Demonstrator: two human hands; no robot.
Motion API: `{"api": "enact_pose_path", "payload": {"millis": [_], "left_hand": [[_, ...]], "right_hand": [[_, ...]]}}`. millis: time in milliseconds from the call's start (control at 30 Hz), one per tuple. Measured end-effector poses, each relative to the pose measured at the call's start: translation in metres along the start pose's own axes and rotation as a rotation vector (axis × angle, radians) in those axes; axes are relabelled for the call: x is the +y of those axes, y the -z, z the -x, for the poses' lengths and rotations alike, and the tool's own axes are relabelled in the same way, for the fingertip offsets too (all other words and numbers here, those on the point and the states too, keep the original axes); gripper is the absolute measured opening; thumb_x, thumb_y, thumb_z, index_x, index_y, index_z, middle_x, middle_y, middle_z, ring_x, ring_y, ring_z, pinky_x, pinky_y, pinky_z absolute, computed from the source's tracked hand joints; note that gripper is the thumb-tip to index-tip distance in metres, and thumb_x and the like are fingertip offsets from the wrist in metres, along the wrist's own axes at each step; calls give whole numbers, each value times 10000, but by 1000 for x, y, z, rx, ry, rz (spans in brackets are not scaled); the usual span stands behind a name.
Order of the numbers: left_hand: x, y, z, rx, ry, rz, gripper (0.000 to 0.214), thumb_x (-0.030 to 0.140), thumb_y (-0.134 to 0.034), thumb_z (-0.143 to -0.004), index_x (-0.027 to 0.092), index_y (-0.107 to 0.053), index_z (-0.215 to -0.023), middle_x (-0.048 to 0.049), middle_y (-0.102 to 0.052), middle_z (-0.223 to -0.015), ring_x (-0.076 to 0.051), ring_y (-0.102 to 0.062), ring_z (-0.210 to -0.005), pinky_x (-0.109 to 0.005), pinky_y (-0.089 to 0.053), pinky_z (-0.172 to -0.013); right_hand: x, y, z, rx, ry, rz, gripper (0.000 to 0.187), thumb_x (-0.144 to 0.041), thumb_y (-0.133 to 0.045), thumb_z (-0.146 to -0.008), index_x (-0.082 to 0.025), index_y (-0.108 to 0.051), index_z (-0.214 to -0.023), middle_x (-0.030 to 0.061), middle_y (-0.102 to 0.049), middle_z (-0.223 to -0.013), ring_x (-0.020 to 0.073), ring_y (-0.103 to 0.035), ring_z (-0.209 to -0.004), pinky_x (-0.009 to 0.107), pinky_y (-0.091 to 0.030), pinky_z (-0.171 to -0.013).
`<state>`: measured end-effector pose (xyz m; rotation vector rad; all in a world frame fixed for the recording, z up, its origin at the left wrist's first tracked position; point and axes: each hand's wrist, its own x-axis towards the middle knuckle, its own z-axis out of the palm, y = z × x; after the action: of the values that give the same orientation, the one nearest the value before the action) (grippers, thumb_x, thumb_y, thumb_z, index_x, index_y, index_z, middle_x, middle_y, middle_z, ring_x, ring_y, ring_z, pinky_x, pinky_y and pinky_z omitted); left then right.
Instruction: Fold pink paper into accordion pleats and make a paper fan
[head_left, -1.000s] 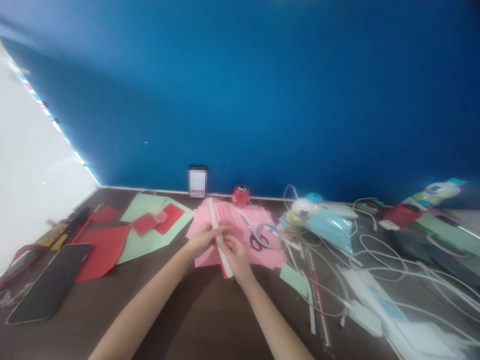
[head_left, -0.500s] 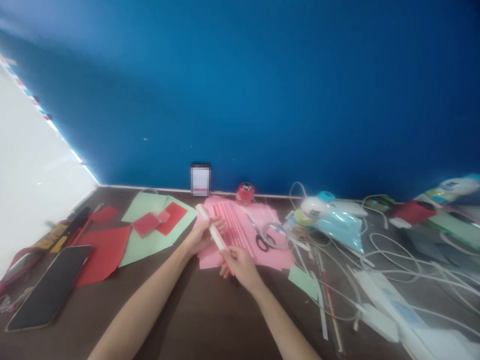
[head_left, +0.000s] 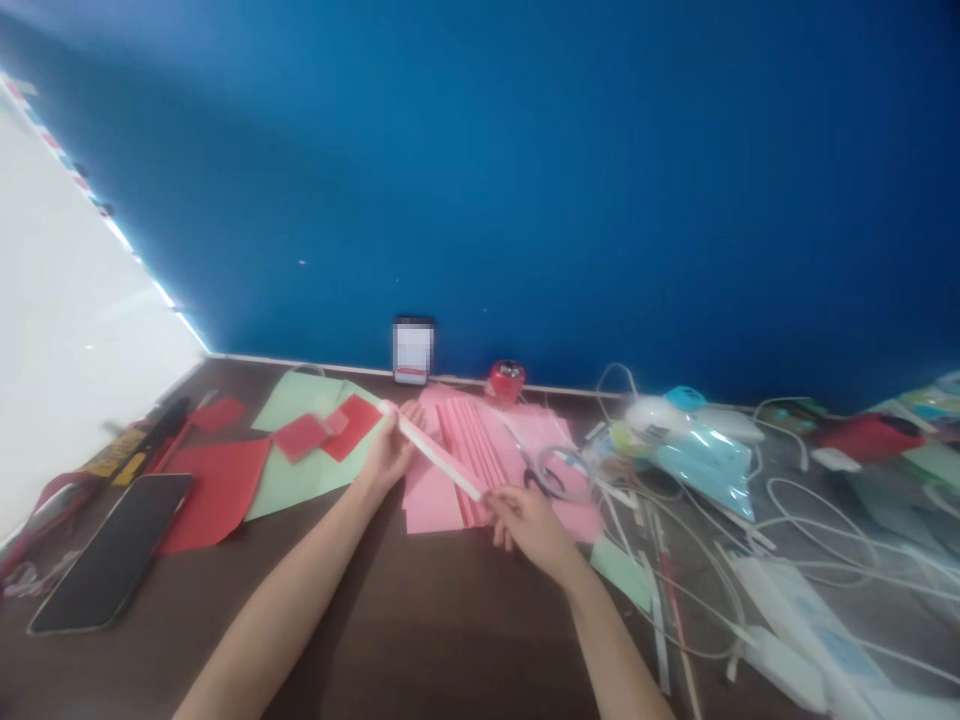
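Both of my hands hold one long, narrow strip of folded paper (head_left: 439, 455), pale on its upper face, above the dark table. My left hand (head_left: 391, 450) pinches its far left end. My right hand (head_left: 525, 518) pinches its near right end, so the strip slants from upper left to lower right. Under the strip lies a pink sheet (head_left: 480, 460) creased into narrow pleats. Black-handled scissors (head_left: 534, 470) rest on the pink paper just right of my right hand.
Green paper (head_left: 300, 470) with small red squares (head_left: 326, 430) and a larger red sheet (head_left: 214, 490) lie left. A dark phone (head_left: 112, 565) sits near the left edge. White cables (head_left: 810, 540), plastic packets and bottles crowd the right. A red tape dispenser (head_left: 505, 381) stands by the blue wall.
The strip has swung from nearly upright to slanting left to right. My hands have moved apart along it, the right one toward its near end. The camera has shifted slightly.
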<state>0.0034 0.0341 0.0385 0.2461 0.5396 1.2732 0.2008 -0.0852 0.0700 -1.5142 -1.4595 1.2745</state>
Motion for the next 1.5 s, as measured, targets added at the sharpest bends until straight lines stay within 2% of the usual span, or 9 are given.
{"api": "enact_pose_path", "payload": {"millis": [200,333,467,667,1000,1133,1267,1367,1500], "left_hand": [[0,-2,-1,25,-33,-14,361,269,-383,-917,200,-459,-1263,-99,-541,-1251,-154,-493,-1171,-248,-410,-981],[-8,-6,3,-9,35,-74,357,298,-387,-914,210,-473,-1250,-95,-516,-1281,-156,-498,-1166,-252,-409,-984],[-9,-6,5,-1,36,-64,343,278,-385,-915,208,-486,-1235,-95,-540,-1248,-154,-519,-1142,-252,-423,-973],[-3,-6,10,-62,116,24,320,287,-443,-888,139,-537,-1156,-128,-593,-1154,-188,-561,-1085,-295,-459,-939],[0,1,4,39,43,15,284,250,-440,-893,172,-540,-1146,-107,-575,-1197,-169,-529,-1129,-277,-420,-977],[-2,1,9,-117,54,-70,308,334,-433,-896,133,-577,-1079,-125,-559,-1218,-192,-485,-1179,-292,-387,-1001],[-14,-3,25,-344,156,-200,381,362,-582,-809,105,-592,-1089,-160,-551,-1226,-258,-489,-1171,-377,-363,-1011],[-29,-8,37,-388,167,-292,351,216,-703,-707,108,-633,-1033,-156,-616,-1129,-260,-561,-1082,-396,-367,-997],[-42,-11,46,-375,220,-397,305,166,-744,-646,105,-675,-937,-131,-688,-946,-230,-650,-885,-402,-427,-923]], "right_hand": [[0,3,0,271,112,-8,309,-458,-539,-769,-160,-617,-782,53,-647,-663,156,-580,-540,263,-449,-518],[-1,-14,-1,301,135,78,463,-470,-573,-743,-156,-574,-1083,100,-630,-976,218,-607,-836,341,-482,-734],[1,-21,-3,393,192,288,462,-445,-631,-691,-150,-603,-1045,111,-597,-1035,258,-555,-972,395,-424,-868],[8,-17,-6,173,145,211,227,-382,-559,-761,-166,-627,-745,28,-631,-683,167,-560,-619,281,-436,-587],[8,-5,-5,145,126,88,200,-373,-544,-774,-182,-548,-715,-12,-588,-654,145,-571,-616,263,-439,-593],[8,-3,-7,240,106,-27,222,-396,-583,-743,-185,-526,-707,-13,-573,-619,140,-560,-571,249,-428,-530],[6,-14,-10,309,9,-430,314,-452,-643,-691,-199,-467,-754,-46,-537,-534,113,-519,-436,230,-399,-449],[6,-25,-13,332,28,-638,371,-435,-719,-609,-197,-472,-750,-39,-564,-595,110,-541,-454,226,-411,-455],[11,-31,-15,452,40,-568,338,-436,-726,-598,-180,-546,-726,-69,-483,-500,57,-395,-369,184,-274,-364]]}}
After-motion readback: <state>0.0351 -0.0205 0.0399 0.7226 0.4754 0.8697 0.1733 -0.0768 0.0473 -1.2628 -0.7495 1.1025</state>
